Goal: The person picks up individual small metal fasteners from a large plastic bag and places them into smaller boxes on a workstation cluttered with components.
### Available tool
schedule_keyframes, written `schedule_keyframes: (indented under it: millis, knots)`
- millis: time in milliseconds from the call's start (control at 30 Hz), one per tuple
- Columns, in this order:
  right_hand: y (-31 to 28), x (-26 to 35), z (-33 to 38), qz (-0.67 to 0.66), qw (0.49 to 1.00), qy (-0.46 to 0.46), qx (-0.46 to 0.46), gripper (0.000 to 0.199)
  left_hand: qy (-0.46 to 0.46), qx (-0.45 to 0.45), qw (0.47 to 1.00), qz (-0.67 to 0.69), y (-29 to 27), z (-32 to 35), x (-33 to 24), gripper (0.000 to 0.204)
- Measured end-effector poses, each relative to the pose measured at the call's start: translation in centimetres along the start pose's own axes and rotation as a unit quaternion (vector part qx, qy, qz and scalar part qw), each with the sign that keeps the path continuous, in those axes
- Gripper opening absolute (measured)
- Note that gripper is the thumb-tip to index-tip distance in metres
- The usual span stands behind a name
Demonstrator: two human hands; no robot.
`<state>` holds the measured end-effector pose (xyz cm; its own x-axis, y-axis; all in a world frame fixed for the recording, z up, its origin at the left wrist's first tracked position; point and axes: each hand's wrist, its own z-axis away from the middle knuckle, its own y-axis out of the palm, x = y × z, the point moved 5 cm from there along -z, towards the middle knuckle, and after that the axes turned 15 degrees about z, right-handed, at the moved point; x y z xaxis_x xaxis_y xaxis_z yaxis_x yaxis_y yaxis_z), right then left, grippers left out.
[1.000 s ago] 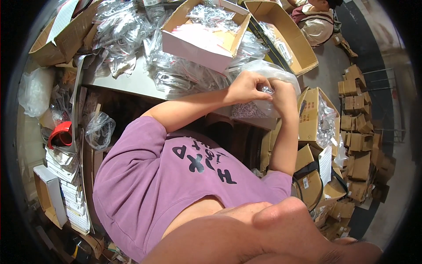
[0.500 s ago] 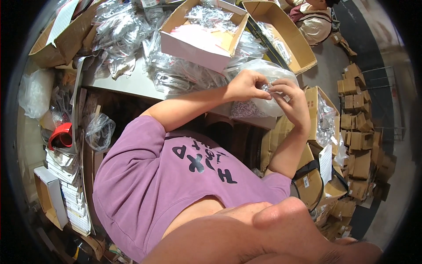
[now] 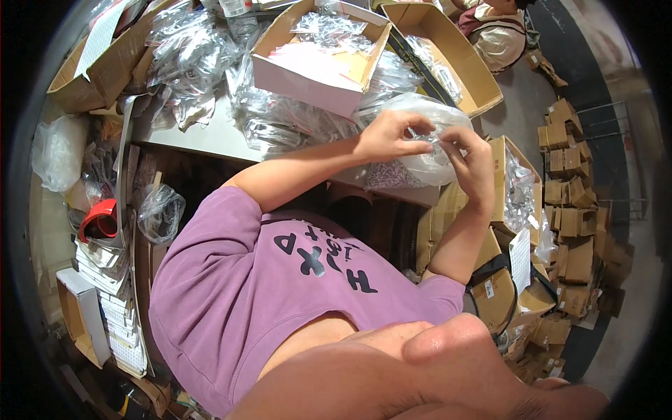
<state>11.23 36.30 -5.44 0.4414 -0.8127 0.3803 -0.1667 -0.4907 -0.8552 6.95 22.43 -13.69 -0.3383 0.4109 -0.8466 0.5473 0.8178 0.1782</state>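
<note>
Zip bags (image 3: 280, 129) heap left of my left hand (image 3: 388, 138), its thumb and fingertips parted around something I can't make out. Behind sits a clear plastic sack (image 3: 437, 168), its screw-like contents (image 3: 395, 175) pointing near-left, long axis seemingly slanting far-right; snagging its loose film could spill them. My right hand (image 3: 472, 157) curls, its hold unclear.

Small parts (image 3: 392, 176) in a bag (image 3: 435, 166) at the near edge of the table (image 3: 222, 134), packets (image 3: 294, 126) left, cartons (image 3: 570, 166) right
</note>
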Motion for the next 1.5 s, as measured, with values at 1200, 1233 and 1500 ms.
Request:
schedule_keyframes:
  millis: [1200,1233,1500]
  knots:
    - [7.5,-2.5,-0.8,0.173,0.966,0.04,0.186,0.039,-0.208,0.321,0.811,-0.442,-14.2,-6.5,-9.3,0.035]
    - [7.6,-2.3,-1.0,0.174,0.966,0.037,0.186,0.039,-0.228,0.32,0.815,-0.425,-13.6,-5.6,-8.5,0.031]
    - [7.5,-2.7,-1.5,0.206,0.958,0.055,0.191,0.027,-0.19,0.337,0.804,-0.451,-10.9,-5.7,-10.3,0.017]
